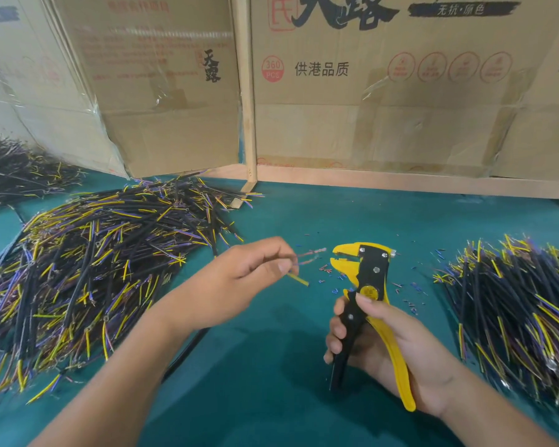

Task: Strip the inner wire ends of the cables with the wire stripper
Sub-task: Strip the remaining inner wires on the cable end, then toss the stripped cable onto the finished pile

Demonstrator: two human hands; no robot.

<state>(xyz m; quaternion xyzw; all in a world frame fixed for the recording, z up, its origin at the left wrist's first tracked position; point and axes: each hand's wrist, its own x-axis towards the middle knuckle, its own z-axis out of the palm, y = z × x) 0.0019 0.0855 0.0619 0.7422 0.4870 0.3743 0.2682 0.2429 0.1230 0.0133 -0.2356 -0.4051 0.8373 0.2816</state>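
Left hand [255, 272] pinching cable [299, 280] near its end, fingers curled round it; inner wires [309, 257] fanned out, tips just short of stripper mouth. Right hand [384, 343] wrapped round wire stripper [367, 285] handles, thumb up by the pivot; handles spread, yellow jaws apart. Tool upright w/ head pointing away from body.

Step in hand, prob.: feeding next wire end into jaws. To do well: separate one wire from the rest, slide straight in, keep insertion shallow, then squeeze fully. Hold cable steady, no twisting.

Big cable pile [88, 269] outboard of left hand; second pile [513, 311] outboard of right. Insulation bits [328, 275] scattered beyond both hands.
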